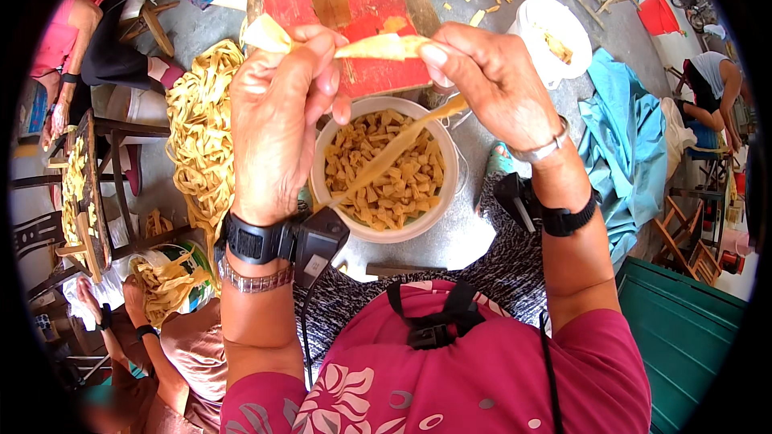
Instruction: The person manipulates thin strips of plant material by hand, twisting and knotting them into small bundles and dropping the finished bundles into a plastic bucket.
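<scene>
While the left hand (277,116), nearly closed, pinches a yellow strip (374,48), the right hand (494,84), curled, pinches it further along; the strip spans the gap between them, above a tub (451,181) of pieces (402,193). A black box (326,239) by the left hand bears a pale label (316,265), its print unreadable.

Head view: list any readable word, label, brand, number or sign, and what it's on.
Small pale label on the boxy black plastic device at the left forearm: too small to read.
Long, flat, pale-yellow strip between left hand and right hand: no lettering visible.
Elsewhere: nothing I can read.
</scene>
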The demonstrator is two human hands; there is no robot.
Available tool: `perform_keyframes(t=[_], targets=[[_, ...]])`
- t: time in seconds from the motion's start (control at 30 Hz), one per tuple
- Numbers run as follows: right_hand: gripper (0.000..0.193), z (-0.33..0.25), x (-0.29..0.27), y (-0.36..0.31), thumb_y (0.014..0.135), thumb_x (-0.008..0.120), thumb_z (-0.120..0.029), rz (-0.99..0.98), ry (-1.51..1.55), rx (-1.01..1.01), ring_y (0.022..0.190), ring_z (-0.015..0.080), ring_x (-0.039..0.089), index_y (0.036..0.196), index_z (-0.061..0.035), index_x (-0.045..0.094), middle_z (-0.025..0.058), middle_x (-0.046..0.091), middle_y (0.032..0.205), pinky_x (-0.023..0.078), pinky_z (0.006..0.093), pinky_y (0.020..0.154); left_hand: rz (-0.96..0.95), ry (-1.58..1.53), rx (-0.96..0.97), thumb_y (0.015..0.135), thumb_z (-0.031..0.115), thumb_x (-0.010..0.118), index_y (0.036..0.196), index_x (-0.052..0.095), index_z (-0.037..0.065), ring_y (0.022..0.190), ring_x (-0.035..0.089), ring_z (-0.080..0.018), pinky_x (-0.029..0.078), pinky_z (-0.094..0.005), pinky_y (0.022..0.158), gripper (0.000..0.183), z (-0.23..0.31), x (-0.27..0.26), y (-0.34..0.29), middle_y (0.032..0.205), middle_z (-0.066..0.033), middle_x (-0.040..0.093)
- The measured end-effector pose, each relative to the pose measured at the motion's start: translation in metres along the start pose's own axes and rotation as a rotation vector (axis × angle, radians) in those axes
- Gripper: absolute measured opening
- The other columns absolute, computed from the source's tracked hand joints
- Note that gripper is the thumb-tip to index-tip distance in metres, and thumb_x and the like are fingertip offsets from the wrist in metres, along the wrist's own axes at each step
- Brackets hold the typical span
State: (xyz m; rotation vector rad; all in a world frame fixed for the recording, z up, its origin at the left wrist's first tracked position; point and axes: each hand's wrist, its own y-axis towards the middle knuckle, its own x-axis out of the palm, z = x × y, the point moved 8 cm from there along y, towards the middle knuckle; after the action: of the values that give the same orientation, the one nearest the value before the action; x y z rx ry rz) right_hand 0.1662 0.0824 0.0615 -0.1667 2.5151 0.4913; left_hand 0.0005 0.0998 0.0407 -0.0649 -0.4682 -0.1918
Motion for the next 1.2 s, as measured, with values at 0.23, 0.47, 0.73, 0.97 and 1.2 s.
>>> perform_keyframes(t=[0.23, 0.47, 0.73, 0.97, 1.2], targets=[[0.026, 0.009, 0.007, 0.032, 0.089, 0.052, -0.030, 0.111, -0.332, -0.067, 0.062, 0.0361, 0.054, 0.081, -0.0066, 0.057, 0.0159, 0.055, 0.066, 0.042, 0.0426, 0.053, 0.140, 0.233, 0.085, 0.086, 0.010, 0.059, 0.090, 0.061, -0.001, 0.049, 0.044, -0.0050, 0.040, -0.0196, 0.046, 0.012, 0.005, -0.017, 0.029, 0.065, -0.0012, 0.054], [0.024, 0.015, 0.022, 0.039, 0.090, 0.053, -0.029, 0.105, -0.379, -0.078, 0.058, 0.0359, 0.052, 0.082, -0.0062, 0.057, 0.0162, 0.052, 0.065, 0.040, 0.0391, 0.051, 0.175, 0.249, 0.137, 0.087, 0.010, 0.058, 0.090, 0.062, -0.001, 0.059, 0.050, -0.0064, 0.039, -0.0204, 0.050, 0.012, 0.003, -0.032, 0.032, 0.070, -0.0029, 0.056], [0.021, 0.034, 0.032, 0.037, 0.089, 0.054, -0.024, 0.096, -0.565, -0.047, 0.056, 0.0324, 0.053, 0.083, -0.0052, 0.058, 0.0156, 0.054, 0.062, 0.041, 0.0369, 0.051, 0.347, 1.093, 0.239, 0.089, 0.012, 0.055, 0.068, 0.056, -0.001, 0.044, 0.038, -0.0042, 0.034, -0.0211, 0.043, 0.025, 0.007, -0.054, 0.043, 0.053, 0.0019, 0.053], [0.019, 0.026, 0.022, 0.012, 0.090, 0.051, -0.021, 0.086, -0.049, 0.048, 0.062, 0.0355, 0.053, 0.084, -0.0043, 0.057, 0.0164, 0.056, 0.070, 0.043, 0.0398, 0.055, -0.097, 0.686, -0.042, 0.087, 0.016, 0.061, 0.093, 0.062, 0.003, 0.055, 0.046, -0.0009, 0.035, -0.0166, 0.047, 0.014, -0.013, -0.014, -0.005, 0.066, 0.0035, 0.057], [0.018, -0.025, 0.026, -0.015, 0.092, 0.050, -0.018, -0.038, 0.050, -0.102, 0.057, 0.0193, 0.053, 0.087, -0.0027, 0.058, 0.0084, 0.055, 0.070, 0.042, 0.0272, 0.054, -0.326, 0.512, -0.419, 0.092, 0.040, 0.049, 0.102, 0.058, -0.004, 0.068, 0.061, -0.0150, 0.047, -0.0270, 0.058, 0.046, -0.082, -0.004, -0.041, 0.077, -0.0083, 0.062]])
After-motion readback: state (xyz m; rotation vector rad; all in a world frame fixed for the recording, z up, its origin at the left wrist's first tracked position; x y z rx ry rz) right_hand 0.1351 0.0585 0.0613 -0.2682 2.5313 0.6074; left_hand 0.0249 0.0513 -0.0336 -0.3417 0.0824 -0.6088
